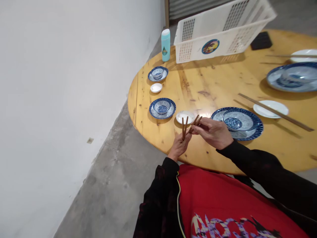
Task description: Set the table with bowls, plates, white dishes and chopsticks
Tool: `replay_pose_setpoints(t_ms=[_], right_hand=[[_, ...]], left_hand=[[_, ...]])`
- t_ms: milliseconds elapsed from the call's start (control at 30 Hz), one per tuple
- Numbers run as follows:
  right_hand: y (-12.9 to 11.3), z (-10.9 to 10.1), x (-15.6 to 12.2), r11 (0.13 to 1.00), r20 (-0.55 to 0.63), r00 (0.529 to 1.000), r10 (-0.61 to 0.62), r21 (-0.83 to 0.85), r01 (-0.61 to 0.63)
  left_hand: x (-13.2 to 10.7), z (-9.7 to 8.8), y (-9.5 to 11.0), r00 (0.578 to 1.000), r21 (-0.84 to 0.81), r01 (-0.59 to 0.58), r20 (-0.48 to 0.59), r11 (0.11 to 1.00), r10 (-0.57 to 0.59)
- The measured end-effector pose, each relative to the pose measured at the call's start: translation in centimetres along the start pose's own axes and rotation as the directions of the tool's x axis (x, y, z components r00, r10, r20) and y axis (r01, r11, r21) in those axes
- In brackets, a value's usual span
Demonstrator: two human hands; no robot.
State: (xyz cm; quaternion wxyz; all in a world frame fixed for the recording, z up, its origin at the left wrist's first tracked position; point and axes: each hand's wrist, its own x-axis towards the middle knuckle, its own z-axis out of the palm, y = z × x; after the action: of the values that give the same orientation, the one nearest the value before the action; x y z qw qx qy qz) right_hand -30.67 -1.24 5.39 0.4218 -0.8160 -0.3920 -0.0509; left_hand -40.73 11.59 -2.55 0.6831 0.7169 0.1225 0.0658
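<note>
My left hand [180, 145] is closed round several brown chopsticks [183, 128], their ends pointing up and fanned apart. Against it, my right hand [215, 132] pinches the upper part of some of these chopsticks between thumb and fingers. Just beyond the hands lies a small white dish [184, 117]. Close to my right hand sits a blue-patterned plate [257, 130] with a bowl [239, 119] on it. To the right, a pair of chopsticks [294, 122] rests across another white dish [274, 107].
Left on the round wooden table [198, 89] are blue-patterned plates [152, 114] with bowls and a white saucer [156, 88]. A turquoise bottle [165, 46] and a white plastic basket [195, 49] stand at the back. More tableware and a black object [261, 41] are at right.
</note>
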Motion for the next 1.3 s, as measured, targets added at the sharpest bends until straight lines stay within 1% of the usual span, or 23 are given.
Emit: replay_pose_setpoints(t_ms=[67, 100, 133, 267, 333, 533, 700, 800, 900, 967, 1033, 1133, 1300], right_hand=[[0.1, 0.0, 0.1, 1.0, 0.016, 1.0, 0.004, 0.004, -0.005], [0.1, 0.0, 0.1, 1.0, 0.023, 1.0, 0.0, 0.003, 0.0], [0.1, 0.0, 0.1, 1.0, 0.029, 1.0, -0.011, 0.003, 0.011], [-0.3, 0.2, -0.1, 0.996, 0.04, 0.996, -0.082, 0.026, 0.081], [-0.5, 0.4, -0.3, 0.994, 0.04, 0.994, -0.102, 0.043, 0.1], [-0.6, 0.2, -1.0, 0.989, 0.085, 0.991, -0.104, 0.114, 0.094], [-1.1, -1.1, -1.0, 0.986, 0.119, 0.984, -0.134, 0.12, 0.12], [-1.8, -1.7, -0.8, 0.979, 0.094, 0.979, -0.18, 0.116, 0.169], [-2.4, -1.9, -0.4, 0.972, 0.052, 0.977, -0.207, 0.125, 0.199], [-2.6, -1.9, -0.2, 0.972, 0.04, 0.979, -0.199, 0.136, 0.192], [-2.8, -1.9, 0.0, 0.971, 0.029, 0.981, -0.189, 0.156, 0.183], [-2.9, -2.1, 0.2, 0.966, 0.019, 0.981, -0.194, 0.18, 0.188], [-3.2, -2.8, 0.8, 0.963, 0.039, 0.983, -0.177, 0.215, 0.164]], left_hand=[[0.2, 0.1, -0.1, 0.995, -0.028, -0.099, 0.011, 0.995, 0.1], [0.3, 0.2, -0.2, 0.992, -0.034, -0.124, 0.013, 0.992, 0.125], [0.3, 0.3, -0.2, 0.992, -0.028, -0.122, 0.01, 0.992, 0.122], [0.3, 0.4, -0.2, 0.999, 0.063, -0.043, 0.025, 0.997, 0.042], [0.2, 0.5, -0.2, 1.0, 0.077, -0.022, 0.017, 0.997, 0.02], [0.0, 0.7, -0.9, 0.999, 0.04, -0.043, -0.007, 0.998, 0.043], [-0.2, 0.8, -1.6, 1.0, 0.049, -0.029, -0.01, 0.998, 0.03], [-0.2, 0.8, -1.8, 0.999, 0.026, -0.052, -0.006, 0.998, 0.052], [-0.2, 1.0, -1.8, 1.0, 0.047, -0.007, -0.002, 0.999, 0.007], [-0.3, 1.1, -1.7, 0.999, 0.08, 0.051, -0.005, 0.996, -0.051], [-0.3, 1.1, -1.6, 0.996, 0.089, 0.086, -0.005, 0.992, -0.085], [-0.4, 1.1, -1.3, 0.996, 0.051, 0.083, 0.009, 0.995, -0.083], [-0.3, 1.1, -1.3, 0.995, 0.01, 0.098, 0.018, 0.995, -0.098]])
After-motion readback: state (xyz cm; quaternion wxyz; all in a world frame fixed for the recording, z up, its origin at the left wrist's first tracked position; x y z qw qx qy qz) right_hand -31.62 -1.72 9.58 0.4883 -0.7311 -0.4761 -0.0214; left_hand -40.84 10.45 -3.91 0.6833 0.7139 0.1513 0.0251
